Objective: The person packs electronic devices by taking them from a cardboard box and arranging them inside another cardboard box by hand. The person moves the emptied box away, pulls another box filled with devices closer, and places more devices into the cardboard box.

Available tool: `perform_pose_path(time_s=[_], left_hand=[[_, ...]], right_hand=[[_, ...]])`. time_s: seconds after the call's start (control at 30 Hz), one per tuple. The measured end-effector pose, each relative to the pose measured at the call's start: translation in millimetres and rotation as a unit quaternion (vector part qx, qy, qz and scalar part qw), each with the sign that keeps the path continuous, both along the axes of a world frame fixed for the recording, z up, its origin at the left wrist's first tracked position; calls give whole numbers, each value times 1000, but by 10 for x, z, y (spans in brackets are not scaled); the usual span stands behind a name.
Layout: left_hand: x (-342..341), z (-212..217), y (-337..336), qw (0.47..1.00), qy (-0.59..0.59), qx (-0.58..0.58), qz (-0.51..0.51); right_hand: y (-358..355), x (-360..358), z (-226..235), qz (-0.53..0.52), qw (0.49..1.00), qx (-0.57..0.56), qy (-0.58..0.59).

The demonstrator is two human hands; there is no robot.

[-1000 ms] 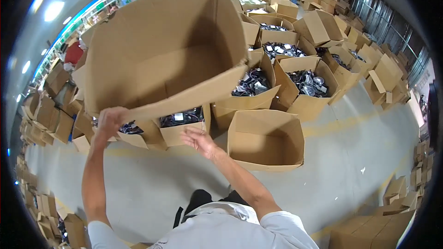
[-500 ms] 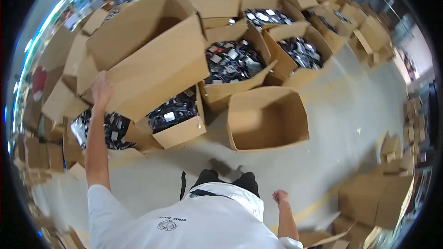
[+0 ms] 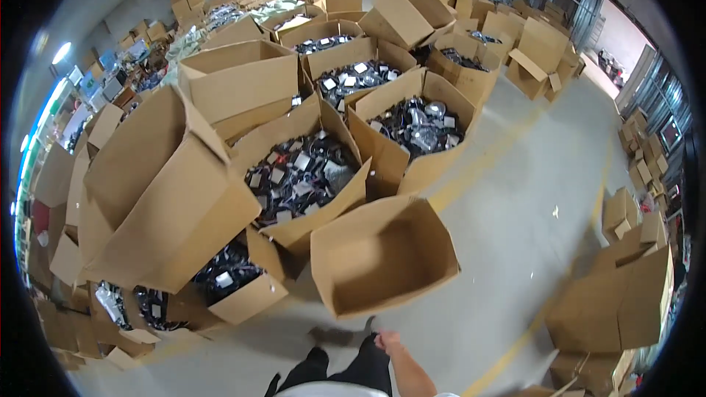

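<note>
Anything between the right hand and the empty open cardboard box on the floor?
Nothing visible. The right hand is just below the empty open cardboard box, with only bare grey concrete floor between them.

Just ahead of my right hand (image 3: 387, 339) an empty brown carton (image 3: 382, 254) lies open on the floor. Left of it a big empty carton (image 3: 158, 198) sits tilted atop others. Behind them, open cartons (image 3: 305, 173) hold black packets with white labels (image 3: 301, 162).
</note>
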State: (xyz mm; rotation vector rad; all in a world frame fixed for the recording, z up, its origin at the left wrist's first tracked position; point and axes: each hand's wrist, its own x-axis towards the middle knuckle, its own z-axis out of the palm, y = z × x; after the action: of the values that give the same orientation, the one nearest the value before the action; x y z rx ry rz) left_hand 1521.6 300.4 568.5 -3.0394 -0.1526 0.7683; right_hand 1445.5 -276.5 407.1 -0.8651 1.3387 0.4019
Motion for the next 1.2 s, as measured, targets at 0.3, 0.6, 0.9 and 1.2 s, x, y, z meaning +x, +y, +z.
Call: perform_pose_path(time_s=[0.3, 0.6, 0.9, 1.2], left_hand=[[-839, 627, -657, 989, 51, 0, 135], [-1495, 1240, -844, 975, 101, -108, 163], [-1833, 412, -1317, 919, 119, -316, 203], [-762, -493, -1715, 796, 165, -409, 415]], right_hand=[[-1084, 772, -1765, 38, 998, 11, 55], [-1282, 619, -1418, -238, 969, 58, -40], [-1867, -1056, 194, -284, 957, -34, -49], [-2401, -1323, 2828, -157, 957, -207, -126]])
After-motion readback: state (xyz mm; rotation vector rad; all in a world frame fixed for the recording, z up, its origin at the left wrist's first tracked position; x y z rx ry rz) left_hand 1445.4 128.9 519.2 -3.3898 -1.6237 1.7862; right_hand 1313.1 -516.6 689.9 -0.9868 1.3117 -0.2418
